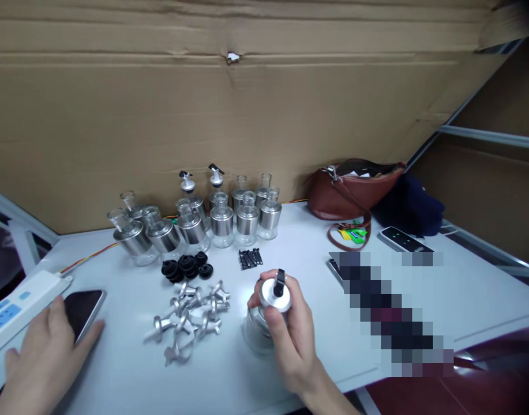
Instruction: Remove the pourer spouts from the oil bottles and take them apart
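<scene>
Spreading blurred fingers over a phone [83, 305] beside the power strip [24, 305], the left hand [48, 346] may or may not grip it, can't tell; a rightward sweep could scatter the metal spouts [184, 324] lying between the hands, black stoppers [188, 267] and bottle row [222, 222] behind. Right hand [296, 325] grips the pourer-topped bottle [258, 334] near its neck on the tabletop [229, 386]; lopsided pressure could tip it toward the small black parts [250, 259], brown bag [351, 196] farther right.
</scene>
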Available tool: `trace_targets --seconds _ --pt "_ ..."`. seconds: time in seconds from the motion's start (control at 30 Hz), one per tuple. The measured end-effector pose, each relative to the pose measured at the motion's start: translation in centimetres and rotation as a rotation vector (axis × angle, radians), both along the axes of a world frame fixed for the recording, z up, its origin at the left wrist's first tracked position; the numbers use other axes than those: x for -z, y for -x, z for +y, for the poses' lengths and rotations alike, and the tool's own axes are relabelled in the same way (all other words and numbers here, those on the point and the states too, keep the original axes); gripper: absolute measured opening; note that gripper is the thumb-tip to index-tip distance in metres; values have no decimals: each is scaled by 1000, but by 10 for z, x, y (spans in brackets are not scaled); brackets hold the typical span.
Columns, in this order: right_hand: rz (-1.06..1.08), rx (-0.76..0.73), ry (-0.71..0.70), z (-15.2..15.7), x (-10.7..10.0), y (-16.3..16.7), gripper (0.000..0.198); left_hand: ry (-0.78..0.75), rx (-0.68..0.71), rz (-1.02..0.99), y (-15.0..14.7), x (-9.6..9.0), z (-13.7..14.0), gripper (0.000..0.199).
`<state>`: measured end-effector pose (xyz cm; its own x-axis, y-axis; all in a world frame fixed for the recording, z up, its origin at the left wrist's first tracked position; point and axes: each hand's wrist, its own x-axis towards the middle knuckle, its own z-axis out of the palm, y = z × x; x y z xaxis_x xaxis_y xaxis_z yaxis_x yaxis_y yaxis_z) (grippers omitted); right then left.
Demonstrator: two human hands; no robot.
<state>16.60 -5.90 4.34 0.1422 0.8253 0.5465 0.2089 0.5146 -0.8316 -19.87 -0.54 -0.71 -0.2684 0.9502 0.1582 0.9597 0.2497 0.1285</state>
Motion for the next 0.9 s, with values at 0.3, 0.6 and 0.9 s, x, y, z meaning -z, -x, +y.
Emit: trace_targets --seconds 0.3,0.6,0.9 --pt "242 -97 107 -3 1 4 30 -38 687 -830 -198 -30 -68 85" --pt "117 -34 196 -16 -11 -5 41 215 759 -1158 -253 -16 -92 98" --pt "66 39 198 -17 -21 -6 43 66 904 -1135 -254 -40 -80 64"
